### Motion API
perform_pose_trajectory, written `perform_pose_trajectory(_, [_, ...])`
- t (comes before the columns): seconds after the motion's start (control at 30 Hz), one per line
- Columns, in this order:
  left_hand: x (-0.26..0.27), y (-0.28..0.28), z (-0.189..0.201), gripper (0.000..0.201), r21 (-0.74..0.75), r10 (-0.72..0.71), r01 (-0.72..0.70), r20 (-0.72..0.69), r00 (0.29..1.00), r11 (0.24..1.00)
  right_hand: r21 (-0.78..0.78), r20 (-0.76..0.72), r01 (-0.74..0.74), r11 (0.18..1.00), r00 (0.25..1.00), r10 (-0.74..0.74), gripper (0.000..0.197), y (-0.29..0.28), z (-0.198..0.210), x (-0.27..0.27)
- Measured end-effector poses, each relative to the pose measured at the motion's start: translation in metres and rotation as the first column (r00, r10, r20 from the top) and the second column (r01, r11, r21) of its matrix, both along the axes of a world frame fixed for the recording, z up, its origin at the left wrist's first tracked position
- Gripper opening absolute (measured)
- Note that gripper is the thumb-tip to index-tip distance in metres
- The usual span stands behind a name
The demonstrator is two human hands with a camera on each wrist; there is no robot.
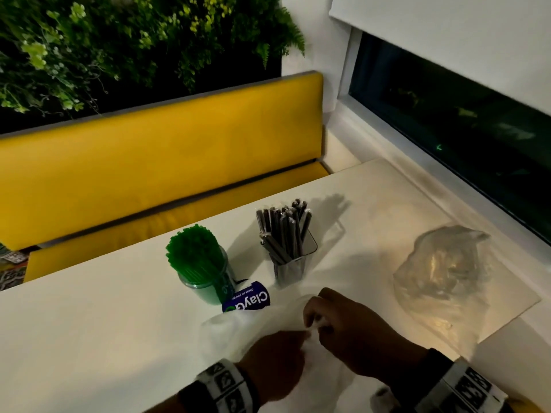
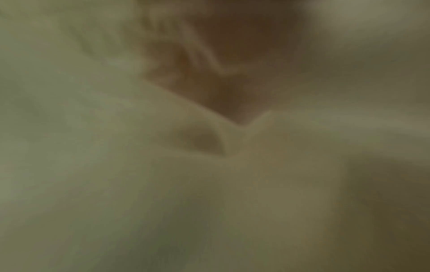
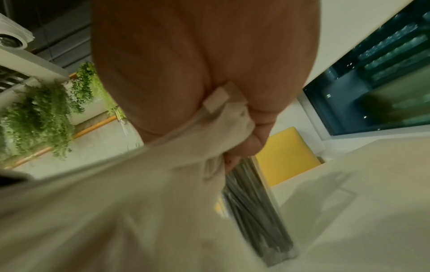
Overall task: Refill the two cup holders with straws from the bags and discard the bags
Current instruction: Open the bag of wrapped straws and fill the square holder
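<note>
On the white table [image 1: 89,323] stand two holders: a round cup of green straws [image 1: 198,263] and a clear square cup of grey wrapped straws [image 1: 284,236], the grey ones also seen in the right wrist view [image 3: 253,209]. Near the front edge both hands hold a thin whitish plastic bag [image 1: 226,332]. My left hand [image 1: 277,362] pinches its top edge. My right hand [image 1: 343,326] grips the bag with curled fingers [image 3: 253,145], bunching the film [image 3: 163,184]. The left wrist view is a blur of pale film [image 2: 116,165].
A second crumpled clear bag [image 1: 444,272] lies at the right of the table near the dark window [image 1: 447,120]. A blue labelled card [image 1: 247,299] leans against the green cup. A yellow bench [image 1: 155,150] runs behind the table, plants above it.
</note>
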State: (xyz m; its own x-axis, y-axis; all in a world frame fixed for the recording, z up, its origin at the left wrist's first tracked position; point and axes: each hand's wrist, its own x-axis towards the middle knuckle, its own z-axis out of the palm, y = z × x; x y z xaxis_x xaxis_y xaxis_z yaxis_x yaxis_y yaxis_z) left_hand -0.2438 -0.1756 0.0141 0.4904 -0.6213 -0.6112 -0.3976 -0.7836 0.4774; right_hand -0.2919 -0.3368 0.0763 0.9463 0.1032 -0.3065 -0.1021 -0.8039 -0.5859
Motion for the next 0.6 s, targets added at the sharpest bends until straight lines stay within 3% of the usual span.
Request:
perform_pose_trajectory(0.1, [0.0, -0.004, -0.009, 0.037, 0.132, -0.06, 0.069, -0.07, 0.996, 0.989, 0.002, -0.01, -0.08, 0.997, 0.997, 0.08, 0.014, 0.011, 0.002, 0.002])
perform_pose_trajectory(0.2, [0.003, -0.003, -0.012, 0.035, 0.086, 0.076, -0.061, -0.185, 0.98, 0.994, -0.022, -0.001, -0.083, 0.996, 0.997, 0.083, 0.015, 0.012, 0.004, -0.002])
perform_pose_trajectory(0.27, [0.009, 0.002, -0.013, 0.033, 0.125, 0.177, -0.157, -0.17, 0.969, 0.98, -0.067, 0.0, -0.081, 0.994, 0.997, 0.082, 0.016, 0.009, 0.002, -0.006])
perform_pose_trajectory(0.33, [0.013, 0.005, -0.012, 0.032, 0.086, 0.191, -0.18, -0.146, 0.971, 0.98, -0.113, -0.004, -0.088, 0.99, 0.996, 0.088, 0.017, 0.008, 0.001, -0.01])
perform_pose_trajectory(0.37, [0.014, 0.007, -0.012, 0.034, 0.075, 0.162, -0.152, -0.145, 0.976, 0.985, -0.122, -0.001, -0.09, 0.988, 0.996, 0.091, 0.019, 0.009, 0.001, -0.011])
perform_pose_trajectory(0.47, [0.013, 0.008, -0.013, 0.071, 0.179, 0.014, 0.004, -0.102, 0.995, 0.984, -0.12, 0.019, -0.08, 0.99, 0.996, 0.083, 0.031, 0.012, 0.003, -0.011])
perform_pose_trajectory(0.6, [0.004, 0.007, -0.025, 0.062, 0.271, -0.149, 0.17, -0.097, 0.984, 0.947, -0.114, 0.043, -0.074, 0.991, 0.996, 0.079, 0.042, 0.014, 0.008, -0.01])
